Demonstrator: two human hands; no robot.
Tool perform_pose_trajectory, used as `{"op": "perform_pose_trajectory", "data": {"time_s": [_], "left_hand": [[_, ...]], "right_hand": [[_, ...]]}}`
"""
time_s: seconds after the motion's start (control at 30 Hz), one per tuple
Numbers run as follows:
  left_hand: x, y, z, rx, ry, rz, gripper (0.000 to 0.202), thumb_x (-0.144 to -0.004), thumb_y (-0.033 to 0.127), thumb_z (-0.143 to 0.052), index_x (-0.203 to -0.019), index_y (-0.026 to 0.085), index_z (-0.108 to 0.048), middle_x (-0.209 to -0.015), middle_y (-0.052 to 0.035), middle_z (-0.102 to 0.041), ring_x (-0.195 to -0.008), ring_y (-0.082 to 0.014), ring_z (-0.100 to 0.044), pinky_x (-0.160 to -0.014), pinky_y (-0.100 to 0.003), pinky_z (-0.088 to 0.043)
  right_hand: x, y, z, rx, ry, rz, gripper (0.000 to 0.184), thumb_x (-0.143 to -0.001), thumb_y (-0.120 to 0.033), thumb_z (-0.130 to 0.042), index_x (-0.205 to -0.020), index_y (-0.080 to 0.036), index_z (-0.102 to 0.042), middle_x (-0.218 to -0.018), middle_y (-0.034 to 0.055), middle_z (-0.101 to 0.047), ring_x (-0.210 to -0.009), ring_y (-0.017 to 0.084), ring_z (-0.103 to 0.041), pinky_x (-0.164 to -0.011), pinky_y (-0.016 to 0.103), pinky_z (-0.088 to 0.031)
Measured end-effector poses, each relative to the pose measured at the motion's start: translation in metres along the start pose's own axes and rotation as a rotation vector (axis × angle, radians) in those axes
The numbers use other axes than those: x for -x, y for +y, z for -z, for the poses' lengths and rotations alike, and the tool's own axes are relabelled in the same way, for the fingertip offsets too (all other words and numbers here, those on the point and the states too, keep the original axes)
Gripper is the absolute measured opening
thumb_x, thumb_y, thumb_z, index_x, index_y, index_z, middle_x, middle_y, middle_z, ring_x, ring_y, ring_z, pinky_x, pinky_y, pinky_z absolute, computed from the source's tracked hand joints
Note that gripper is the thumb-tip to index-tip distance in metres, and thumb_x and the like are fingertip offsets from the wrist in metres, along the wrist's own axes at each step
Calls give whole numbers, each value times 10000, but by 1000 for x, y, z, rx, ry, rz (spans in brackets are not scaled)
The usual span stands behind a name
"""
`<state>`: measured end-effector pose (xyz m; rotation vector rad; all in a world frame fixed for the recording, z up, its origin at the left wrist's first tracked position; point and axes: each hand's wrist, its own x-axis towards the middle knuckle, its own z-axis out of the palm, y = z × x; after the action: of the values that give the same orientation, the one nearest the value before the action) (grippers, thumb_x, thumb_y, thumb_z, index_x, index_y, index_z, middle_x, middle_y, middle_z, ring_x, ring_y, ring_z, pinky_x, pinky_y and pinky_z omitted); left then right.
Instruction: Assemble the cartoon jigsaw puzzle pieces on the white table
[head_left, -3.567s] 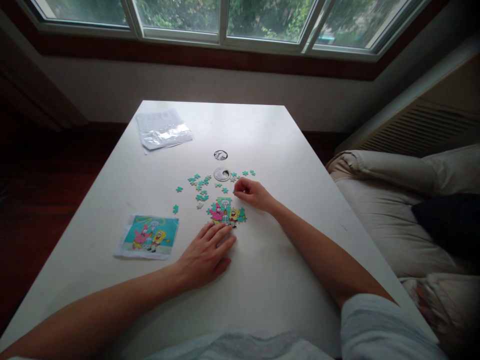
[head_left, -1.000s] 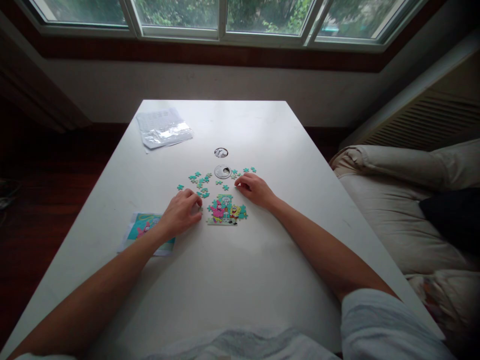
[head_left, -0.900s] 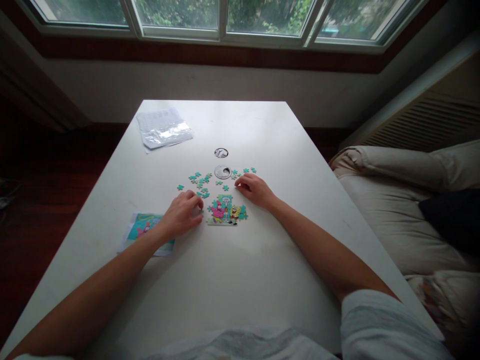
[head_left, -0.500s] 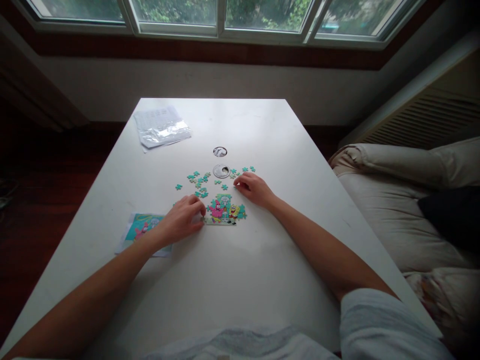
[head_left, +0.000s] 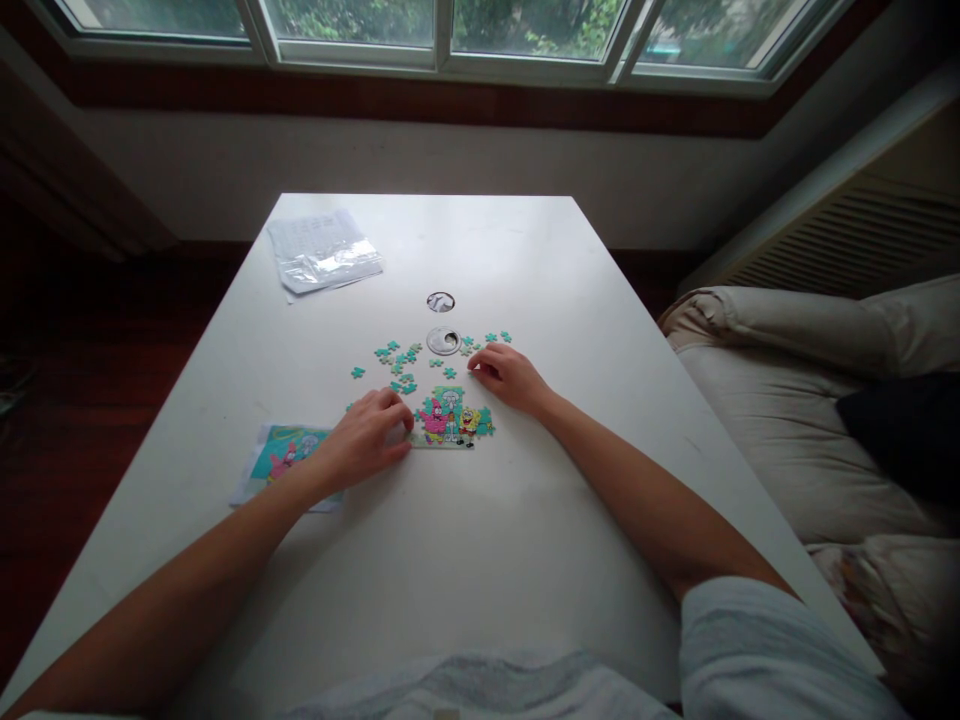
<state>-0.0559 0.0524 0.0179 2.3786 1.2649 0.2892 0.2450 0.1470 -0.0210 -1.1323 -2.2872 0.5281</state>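
Observation:
A partly joined jigsaw puzzle (head_left: pixel 450 420) with cartoon figures lies flat on the white table (head_left: pixel 480 560). At its left edge rests my left hand (head_left: pixel 375 430), fingers bent and thumb apart, the tips close to or touching the border. Farther back on the right, my right hand (head_left: pixel 510 375) lies on the table with loosely curled fingers. Its tips are beside several loose green pieces (head_left: pixel 450 373), and nothing shows between them. More loose puzzle pieces (head_left: pixel 397 368) are scattered behind the puzzle. The undersides of both hands are hidden.
A picture sheet in a clear sleeve (head_left: pixel 289 455) lies partly under my left forearm. Clear plastic packaging (head_left: pixel 326 255) is at the far left. Two round table fittings (head_left: pixel 441 301) are set behind the pieces. A sofa (head_left: pixel 772 420) stands to the right.

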Motion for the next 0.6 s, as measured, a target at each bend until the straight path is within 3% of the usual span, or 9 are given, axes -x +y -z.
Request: {"op": "perform_pose_trajectory", "data": {"time_s": [0.27, 0.43, 0.6], "left_hand": [[2, 1, 12, -54, -12, 4, 193, -896, 287, -644, -1085, 252, -637, -1172, -65, -615, -1107, -258, -593, -965, -401, -457], [18, 7, 28, -169, -146, -100, 202, -913, 277, -636, -1112, 283, -669, -1201, -48, -643, -1072, -239, -629, -956, -379, -438], [23, 16, 29, -190, -127, -115, 182, -915, 286, -646, -1096, 285, -667, -1143, -53, -674, -1070, -243, -639, -940, -364, -433]], "right_hand": [[-1, 0, 0, 8, 1, 10, 123, -915, -193, -576, -947, -222, -691, -825, 29, -577, -790, 180, -531, -753, 298, -407], [0, 2, -1, 3, -1, 0, 125, -912, -192, -580, -954, -226, -693, -844, 32, -592, -783, 177, -530, -754, 300, -409], [1, 2, -1, 0, 3, 1, 120, -910, -195, -583, -947, -227, -693, -842, 32, -594, -782, 179, -531, -756, 302, -410]]}}
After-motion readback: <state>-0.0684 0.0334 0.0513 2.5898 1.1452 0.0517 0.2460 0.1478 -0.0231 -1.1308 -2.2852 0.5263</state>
